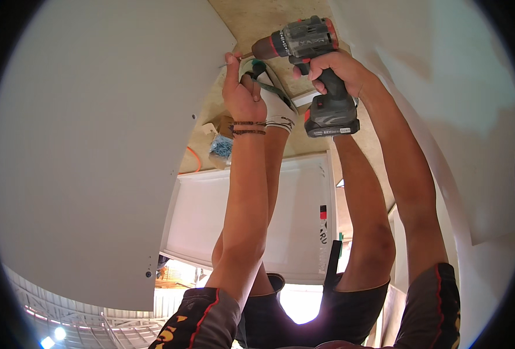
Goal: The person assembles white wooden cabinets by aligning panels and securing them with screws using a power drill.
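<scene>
Your right hand [333,70] is wrapped tight around the handle of a cordless drill [315,70], with no gap in the grip and a finger near the trigger. The drill sits at the far top of the scene, its battery block hanging toward you and its body lying roughly level. Its long axis runs right to left, and the nose points left, toward the edge of the big white panel [94,145] that fills the left side. Your left hand [243,87] is raised just left of the drill's nose, its fingers pinched shut on a small thin piece [229,63], perhaps a screw, though it is too small to tell. That piece meets the panel's edge and lies nearly in line with the drill's axis. So the spot being worked lies directly left of your right hand's grip, and the left hand is the nearer one to it, almost touching the drill's tip. Behind your left wrist, another person's white-gloved hand [275,104] reaches up close to the same spot. A second white panel [251,209] lies lower in the middle, between your forearms, and a bag of blue bits [221,145] sits beyond it.
</scene>
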### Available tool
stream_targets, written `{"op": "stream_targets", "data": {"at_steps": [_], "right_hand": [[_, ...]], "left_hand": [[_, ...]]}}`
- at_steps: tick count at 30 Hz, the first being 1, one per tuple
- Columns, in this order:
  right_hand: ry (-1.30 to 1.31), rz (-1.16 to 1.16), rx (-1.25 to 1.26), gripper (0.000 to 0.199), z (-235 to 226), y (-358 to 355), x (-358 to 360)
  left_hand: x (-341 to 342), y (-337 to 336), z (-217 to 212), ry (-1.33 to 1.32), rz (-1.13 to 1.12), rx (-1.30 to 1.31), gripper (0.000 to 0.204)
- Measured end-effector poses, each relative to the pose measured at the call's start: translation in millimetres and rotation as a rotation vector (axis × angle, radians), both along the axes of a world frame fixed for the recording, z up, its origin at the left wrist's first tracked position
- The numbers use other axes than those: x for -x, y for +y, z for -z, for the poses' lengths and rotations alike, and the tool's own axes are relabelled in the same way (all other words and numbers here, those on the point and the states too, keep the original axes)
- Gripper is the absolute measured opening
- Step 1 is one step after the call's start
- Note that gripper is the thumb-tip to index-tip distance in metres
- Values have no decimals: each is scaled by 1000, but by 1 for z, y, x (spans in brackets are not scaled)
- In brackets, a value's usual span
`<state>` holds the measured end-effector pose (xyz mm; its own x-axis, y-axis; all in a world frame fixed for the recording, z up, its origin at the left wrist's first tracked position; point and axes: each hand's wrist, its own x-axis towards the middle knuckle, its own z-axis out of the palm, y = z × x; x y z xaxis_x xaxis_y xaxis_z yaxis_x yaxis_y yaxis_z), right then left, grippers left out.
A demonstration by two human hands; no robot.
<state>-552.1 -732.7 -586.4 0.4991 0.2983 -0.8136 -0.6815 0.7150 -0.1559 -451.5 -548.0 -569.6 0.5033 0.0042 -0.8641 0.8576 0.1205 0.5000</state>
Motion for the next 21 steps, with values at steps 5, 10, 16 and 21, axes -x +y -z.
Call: {"op": "stream_targets", "data": {"at_steps": [5, 10, 16, 21], "right_hand": [[-36, -4, -7, 35, -4, 0, -2], [-58, -29, 4, 32, -1, -1, -2], [-15, -68, 88, 32, -11, -2, -7], [-14, -115, 28, 18, -13, -4, -12]], "left_hand": [[0, 1, -1, -6, -10, 17, 22], [-1, 3, 0, -8, -28, 37, 22], [-1, 6, 1, 4, -54, 87, 21], [2, 5, 0, 13, -88, 259, 19]]}}
